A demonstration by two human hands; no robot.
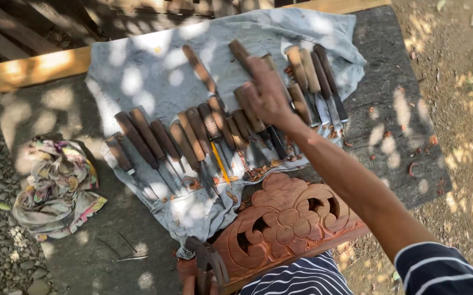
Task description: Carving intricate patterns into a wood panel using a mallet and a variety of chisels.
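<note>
In the head view, the right hand (265, 94) is stretched out over a row of wooden-handled chisels (203, 131), with its fingers spread open and its fingertips (254, 64) laid on the handles near the middle of the row. The chisels are laid side by side on a grey cloth (149, 76), spread across a dark slab (406, 109). A carved wooden panel (285, 218) with leaf and flower forms is seen just below the cloth. At the bottom edge, the left hand (191, 285) is closed around a hammer (209, 265). A crumpled patterned rag (56, 188) lies well apart, to the left.
</note>
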